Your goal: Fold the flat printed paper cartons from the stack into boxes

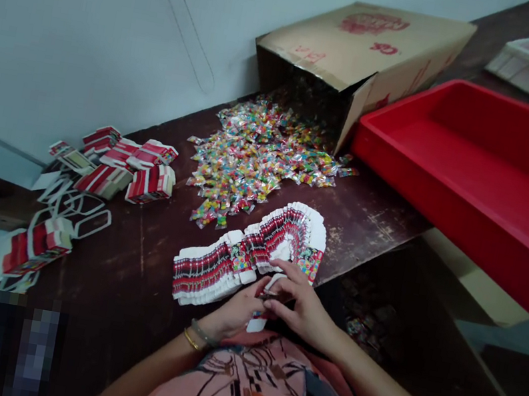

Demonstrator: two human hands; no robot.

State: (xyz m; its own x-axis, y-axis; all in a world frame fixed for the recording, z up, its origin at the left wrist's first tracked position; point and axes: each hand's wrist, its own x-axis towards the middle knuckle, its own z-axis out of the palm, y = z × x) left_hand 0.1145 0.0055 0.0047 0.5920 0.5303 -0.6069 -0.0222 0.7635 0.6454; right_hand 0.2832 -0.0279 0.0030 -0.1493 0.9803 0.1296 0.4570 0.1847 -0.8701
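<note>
Head view shows our left hand (236,308) and right hand (303,307) close together at the near edge of the table (138,285). Both curl around one flat little carton (257,323) — just below the fanned row of flat cartons (255,250). We should pinch its edges softly so it stays unbent. Our fingers hide most of it — folded or not, we cannot tell.

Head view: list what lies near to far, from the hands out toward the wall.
left hand and right hand → fanned row of flat cartons → pile of wrapped candies → tipped cardboard box
</note>
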